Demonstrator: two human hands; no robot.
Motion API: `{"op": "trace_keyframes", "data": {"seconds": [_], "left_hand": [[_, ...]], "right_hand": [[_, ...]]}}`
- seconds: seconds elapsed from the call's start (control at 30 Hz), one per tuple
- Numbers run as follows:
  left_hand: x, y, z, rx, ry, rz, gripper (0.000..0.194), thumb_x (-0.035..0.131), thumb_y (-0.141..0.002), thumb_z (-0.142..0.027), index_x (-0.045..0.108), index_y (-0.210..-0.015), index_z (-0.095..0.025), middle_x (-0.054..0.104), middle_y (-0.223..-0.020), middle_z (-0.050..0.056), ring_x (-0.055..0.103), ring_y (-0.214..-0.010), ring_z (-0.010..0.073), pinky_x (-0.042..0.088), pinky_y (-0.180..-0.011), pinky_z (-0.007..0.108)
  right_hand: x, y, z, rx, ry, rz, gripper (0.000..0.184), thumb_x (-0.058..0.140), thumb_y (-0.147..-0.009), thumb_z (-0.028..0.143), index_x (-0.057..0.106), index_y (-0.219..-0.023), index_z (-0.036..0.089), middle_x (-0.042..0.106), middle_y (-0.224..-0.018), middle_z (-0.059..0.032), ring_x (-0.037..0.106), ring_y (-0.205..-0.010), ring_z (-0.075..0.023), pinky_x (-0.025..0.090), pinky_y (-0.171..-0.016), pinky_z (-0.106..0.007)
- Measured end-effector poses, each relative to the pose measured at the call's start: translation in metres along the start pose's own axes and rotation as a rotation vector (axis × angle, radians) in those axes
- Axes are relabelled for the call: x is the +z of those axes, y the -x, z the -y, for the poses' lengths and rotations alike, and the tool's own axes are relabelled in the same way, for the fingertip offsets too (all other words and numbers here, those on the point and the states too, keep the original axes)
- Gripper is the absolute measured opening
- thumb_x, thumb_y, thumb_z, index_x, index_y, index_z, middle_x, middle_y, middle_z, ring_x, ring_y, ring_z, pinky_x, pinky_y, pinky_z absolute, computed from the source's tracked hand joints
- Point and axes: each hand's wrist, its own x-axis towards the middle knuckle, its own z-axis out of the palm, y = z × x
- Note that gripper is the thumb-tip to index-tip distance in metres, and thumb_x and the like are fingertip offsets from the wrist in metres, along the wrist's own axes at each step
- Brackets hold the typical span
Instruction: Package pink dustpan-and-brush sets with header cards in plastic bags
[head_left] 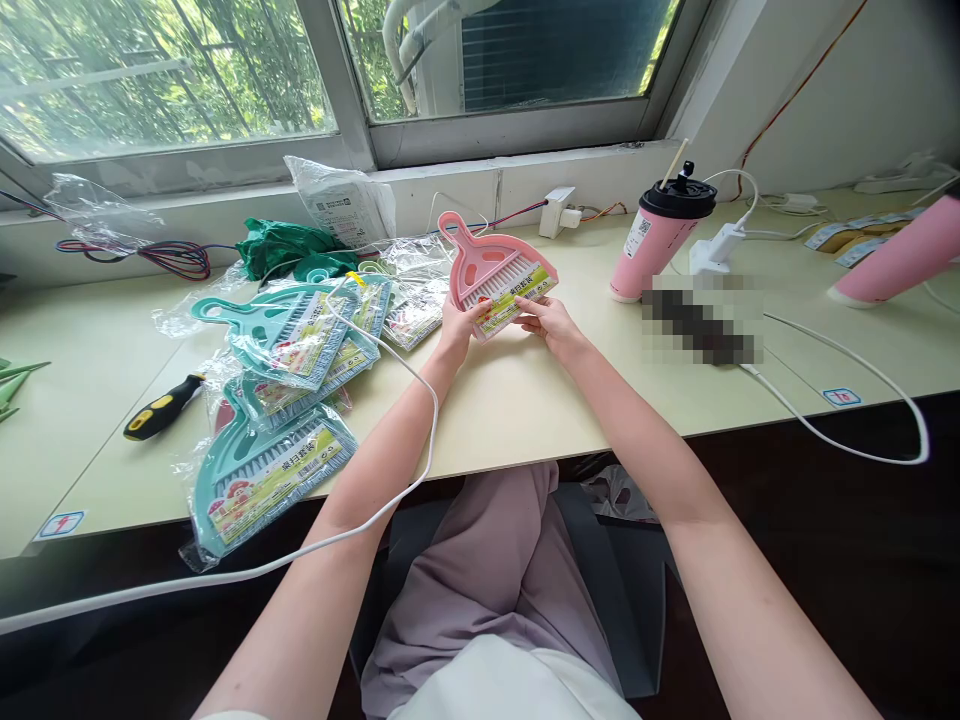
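Observation:
A pink mini dustpan and brush set point(491, 268) with a yellow-green paper label is held upright over the pale desk point(525, 400), handle pointing away from me. My left hand point(455, 325) grips its lower left edge with fingers curled. On the lower right edge by the label, my right hand point(547, 320) pinches it. To the left lie several teal dustpan sets in clear plastic bags point(277, 340), one of them point(262, 480) hanging over the desk's front edge.
A black and yellow screwdriver point(161, 408) lies at the left. A pink cup with black lid and straw point(656, 240) stands right of the dustpan. White cables point(847, 400) loop across the desk; one point(405, 370) drapes over my left forearm. Empty bags point(341, 200) lean on the window sill.

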Motion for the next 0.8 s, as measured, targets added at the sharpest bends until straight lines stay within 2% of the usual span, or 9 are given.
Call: {"op": "trace_keyframes", "data": {"seconds": [0.27, 0.4, 0.47, 0.57, 0.67, 0.8], "left_hand": [[0.001, 0.0, 0.0, -0.023, -0.001, 0.018, 0.064, 0.091, -0.053, -0.025, 0.065, -0.111, -0.018, 0.074, -0.11, 0.009, 0.069, -0.112, 0.029, 0.053, -0.103, 0.046], [0.002, 0.003, -0.003, -0.011, 0.005, 0.05, 0.066, 0.093, -0.053, -0.03, 0.065, -0.111, -0.018, 0.074, -0.111, 0.01, 0.07, -0.112, 0.0292, 0.054, -0.103, 0.045], [0.004, 0.004, -0.007, -0.019, 0.021, 0.084, 0.066, 0.094, -0.055, -0.036, 0.065, -0.112, -0.019, 0.074, -0.111, 0.01, 0.07, -0.111, 0.0293, 0.055, -0.102, 0.044], [0.007, 0.003, -0.009, -0.088, 0.066, 0.129, 0.062, 0.085, -0.069, -0.056, 0.066, -0.115, -0.019, 0.074, -0.115, 0.011, 0.07, -0.114, 0.0299, 0.056, -0.1, 0.044], [0.004, -0.006, -0.006, -0.216, 0.073, 0.059, 0.065, 0.069, -0.079, -0.073, 0.066, -0.114, -0.019, 0.074, -0.113, 0.013, 0.069, -0.117, 0.0316, 0.057, -0.098, 0.045], [-0.011, -0.018, 0.0, -0.363, 0.024, -0.033, 0.078, 0.059, -0.077, -0.085, 0.065, -0.116, -0.018, 0.075, -0.106, 0.017, 0.07, -0.117, 0.0336, 0.059, -0.094, 0.044]], "right_hand": [[0.002, 0.004, 0.005, -0.003, -0.009, -0.051, 0.015, 0.081, -0.082, 0.027, 0.07, -0.089, 0.02, 0.08, -0.089, -0.0015, 0.075, -0.071, -0.0121, 0.052, -0.063, -0.02], [0.003, 0.007, 0.009, -0.005, 0.013, -0.084, 0.024, 0.086, -0.076, 0.032, 0.069, -0.088, 0.02, 0.079, -0.089, -0.0019, 0.076, -0.074, -0.0144, 0.051, -0.063, -0.021], [0.003, 0.008, 0.011, -0.016, 0.021, -0.097, 0.028, 0.088, -0.074, 0.035, 0.068, -0.088, 0.021, 0.079, -0.089, -0.0019, 0.077, -0.077, -0.0156, 0.051, -0.064, -0.022], [-0.001, 0.008, 0.012, -0.035, 0.012, -0.123, 0.028, 0.087, -0.073, 0.037, 0.068, -0.087, 0.021, 0.079, -0.09, -0.0012, 0.077, -0.079, -0.0158, 0.049, -0.064, -0.022], [-0.006, 0.006, 0.013, -0.049, -0.017, -0.153, 0.026, 0.085, -0.074, 0.036, 0.066, -0.085, 0.021, 0.079, -0.089, -0.0006, 0.076, -0.079, -0.0152, 0.049, -0.066, -0.022], [-0.014, 0.001, 0.015, -0.092, -0.03, -0.205, 0.031, 0.084, -0.075, 0.044, 0.065, -0.086, 0.022, 0.079, -0.092, -0.0015, 0.077, -0.087, -0.0177, 0.053, -0.069, -0.024]]}}
